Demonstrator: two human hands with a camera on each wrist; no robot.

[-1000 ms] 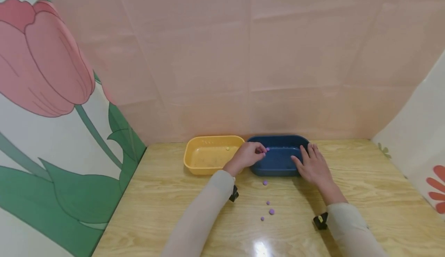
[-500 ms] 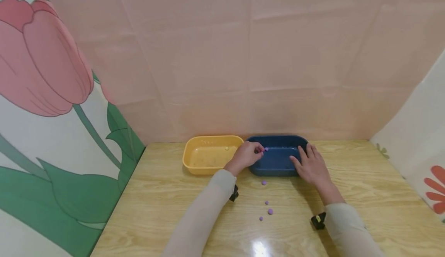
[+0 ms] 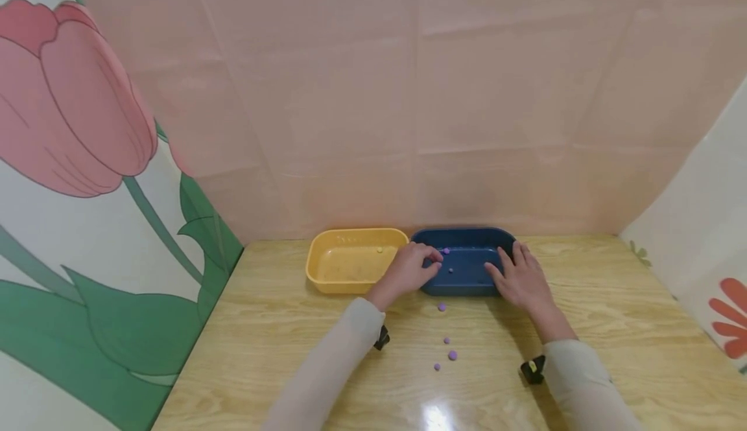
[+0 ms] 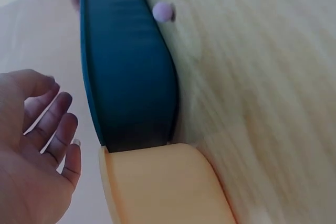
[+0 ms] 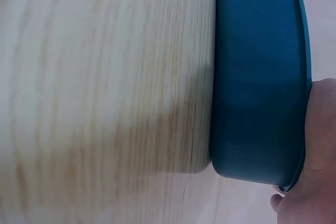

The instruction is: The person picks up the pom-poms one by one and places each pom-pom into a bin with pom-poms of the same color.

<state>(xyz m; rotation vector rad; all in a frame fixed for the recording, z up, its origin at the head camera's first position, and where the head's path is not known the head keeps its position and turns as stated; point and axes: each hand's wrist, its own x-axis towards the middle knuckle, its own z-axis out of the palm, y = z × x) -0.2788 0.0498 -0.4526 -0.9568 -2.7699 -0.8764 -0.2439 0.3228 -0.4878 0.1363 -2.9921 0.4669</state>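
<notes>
My left hand point(image 3: 408, 267) hovers over the left end of a blue tray point(image 3: 467, 290), its fingers loosely bent with nothing between them. In the left wrist view, the palm and relaxed fingers point(image 4: 62, 124) show beside the tray's rim. A purple ball point(image 3: 446, 251) lies inside the tray near those fingertips, and a smaller dark bead point(image 3: 451, 270) lies in front of it. My right hand point(image 3: 525, 280) rests on the tray's right rim, fingers spread over the inside. From the right wrist, the right hand point(image 5: 320, 145) shows against the rim, its fingers mostly hidden.
To the left stands a yellow tray point(image 3: 344, 287) with one small pale yellow ball point(image 3: 380, 250) in it, its end against the blue tray. Several purple balls, such as this one point(image 3: 452, 356), lie on the wooden table point(image 3: 257, 340) in front. A pink sheet point(image 3: 350, 126) hangs behind.
The left hand has loosened its pinch and drawn slightly back and left. A small bead now shows on the blue tray's floor. The right hand stays in place.
</notes>
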